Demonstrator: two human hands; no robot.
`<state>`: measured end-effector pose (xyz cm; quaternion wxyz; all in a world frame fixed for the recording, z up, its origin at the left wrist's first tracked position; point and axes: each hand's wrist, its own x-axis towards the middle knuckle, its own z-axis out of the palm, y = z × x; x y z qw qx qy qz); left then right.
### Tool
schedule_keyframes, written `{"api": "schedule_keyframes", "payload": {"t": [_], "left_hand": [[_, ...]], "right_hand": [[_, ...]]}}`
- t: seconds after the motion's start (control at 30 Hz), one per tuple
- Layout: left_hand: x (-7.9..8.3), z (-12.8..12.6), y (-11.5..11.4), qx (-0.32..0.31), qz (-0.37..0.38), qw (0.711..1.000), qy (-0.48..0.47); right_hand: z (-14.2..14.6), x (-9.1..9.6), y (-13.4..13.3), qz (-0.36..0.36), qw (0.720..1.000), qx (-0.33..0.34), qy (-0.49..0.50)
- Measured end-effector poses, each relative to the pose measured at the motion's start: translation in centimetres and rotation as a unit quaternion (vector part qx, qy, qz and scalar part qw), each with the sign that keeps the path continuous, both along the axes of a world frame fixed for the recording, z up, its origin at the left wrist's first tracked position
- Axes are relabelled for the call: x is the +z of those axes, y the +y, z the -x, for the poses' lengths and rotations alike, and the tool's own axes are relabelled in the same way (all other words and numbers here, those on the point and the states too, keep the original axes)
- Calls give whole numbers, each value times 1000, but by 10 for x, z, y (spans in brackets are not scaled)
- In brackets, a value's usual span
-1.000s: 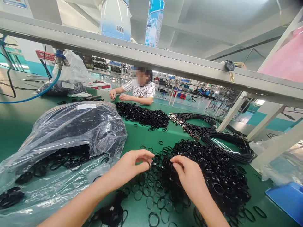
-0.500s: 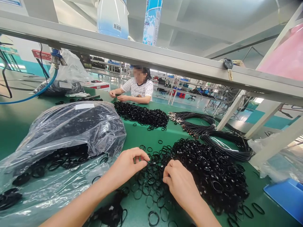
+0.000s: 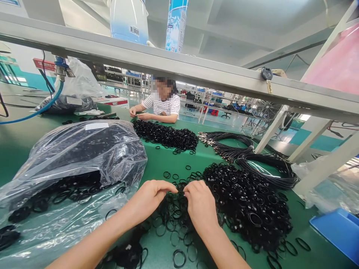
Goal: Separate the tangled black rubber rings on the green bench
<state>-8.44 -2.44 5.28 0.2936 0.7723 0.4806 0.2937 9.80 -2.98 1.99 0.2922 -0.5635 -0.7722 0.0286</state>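
My left hand [image 3: 155, 194] hovers over the loose black rings, thumb and fingers drawn together; whatever lies between their tips is too small to make out. Just to its right is my right hand [image 3: 199, 201], its fingers curled into a pinch whose contents are hidden. A narrow gap separates the fingertips of both hands. Thin black rings [image 3: 179, 257] are scattered on the green table beneath them. Beside my right hand rises a large heap of black rings [image 3: 249, 205].
A clear plastic bag [image 3: 112, 149] of black rings lies left. Behind are another ring pile [image 3: 165, 134], coiled black cables [image 3: 266, 172] and a person [image 3: 165, 106] seated opposite. A blue tray [image 3: 336, 231] sits right. A metal shelf beam [image 3: 196, 71] crosses overhead.
My right hand has moved left, away from the heap, and come close to my left fingertips. The thumb and fingers of my left hand have drawn closer together.
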Motion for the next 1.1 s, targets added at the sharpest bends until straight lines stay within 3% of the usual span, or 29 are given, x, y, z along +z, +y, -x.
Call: {"api": "schedule_keyframes", "payload": {"t": [0.27,0.47,0.73,1.1], "left_hand": [[8,1,-1,37,8,999,7],[8,2,-2,37,14,999,18],[7,-12,-13,-46,56,997,-30],[2,-25,-21,-21,109,992,-60]], "right_hand": [[-27,13,-1,87,988,5,129],[-30,16,-3,144,966,27,211],[-23,25,-10,215,909,98,343],[-17,31,-18,201,930,89,296]]}}
